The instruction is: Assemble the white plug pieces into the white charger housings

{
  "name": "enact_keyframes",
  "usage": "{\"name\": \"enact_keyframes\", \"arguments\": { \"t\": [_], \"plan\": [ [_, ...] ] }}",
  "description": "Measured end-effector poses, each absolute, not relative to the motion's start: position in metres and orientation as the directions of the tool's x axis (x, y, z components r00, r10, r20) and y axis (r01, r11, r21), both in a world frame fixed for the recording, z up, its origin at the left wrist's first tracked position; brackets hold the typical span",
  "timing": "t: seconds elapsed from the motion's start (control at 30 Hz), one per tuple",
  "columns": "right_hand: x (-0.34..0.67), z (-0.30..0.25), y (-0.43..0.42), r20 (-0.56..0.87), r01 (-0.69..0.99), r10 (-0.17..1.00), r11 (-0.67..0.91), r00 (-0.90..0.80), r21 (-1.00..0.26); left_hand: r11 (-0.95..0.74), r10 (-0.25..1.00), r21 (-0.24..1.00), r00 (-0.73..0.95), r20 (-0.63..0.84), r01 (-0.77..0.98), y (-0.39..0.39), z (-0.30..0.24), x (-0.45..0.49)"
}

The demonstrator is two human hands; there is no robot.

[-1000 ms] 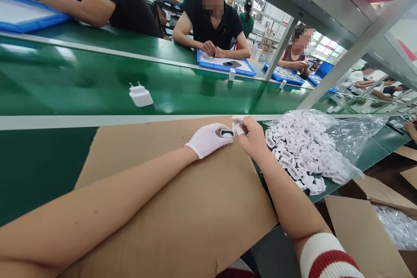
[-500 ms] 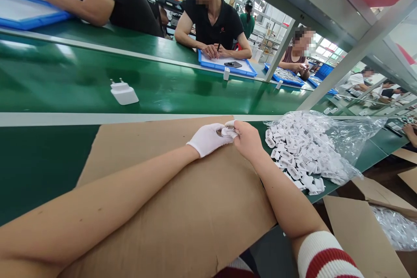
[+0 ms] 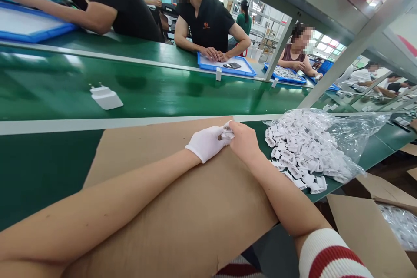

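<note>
My left hand (image 3: pixel 207 142), in a white glove, is closed around a small white plastic charger part (image 3: pixel 227 133). My bare right hand (image 3: pixel 245 140) pinches the same part from the right, and the fingers of both hands cover most of it. They meet over the far edge of a brown cardboard sheet (image 3: pixel 182 208). Just right of my right forearm, a heap of white plastic charger parts (image 3: pixel 296 152) spills from a clear plastic bag (image 3: pixel 355 139).
Beyond the pale rail, a white plug charger (image 3: pixel 106 97) lies on the green conveyor belt (image 3: pixel 156 95), with more farther right. Across it, co-workers sit by blue trays (image 3: pixel 208 67). A metal post (image 3: pixel 345 47) slants at right, above open cartons (image 3: pixel 365 226).
The plug chargers on the belt have shifted left. My hands stay together on the part, with small finger movements. The co-worker opposite has lowered a hand onto the tray.
</note>
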State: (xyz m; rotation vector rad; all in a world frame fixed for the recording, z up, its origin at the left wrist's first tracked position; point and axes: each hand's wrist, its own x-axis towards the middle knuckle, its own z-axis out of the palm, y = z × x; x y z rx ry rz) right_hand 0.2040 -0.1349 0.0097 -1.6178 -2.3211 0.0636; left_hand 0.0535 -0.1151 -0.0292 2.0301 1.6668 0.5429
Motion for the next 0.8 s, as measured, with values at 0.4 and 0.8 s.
{"name": "enact_keyframes", "arguments": {
  "t": [0.4, 0.8],
  "plan": [
    [0.209, 0.008, -0.151, 0.132, 0.891, 0.963, 0.269, -0.236, -0.366, -0.244, 0.967, 0.68, 0.228, 0.115, 0.691, -0.083, -0.042, 0.042],
    [0.166, 0.01, -0.2, -0.292, 0.944, 0.898, 0.31, -0.329, -0.108, 0.139, 0.959, 0.611, -0.26, 0.113, 0.779, 0.007, -0.014, -0.023]
  ]
}}
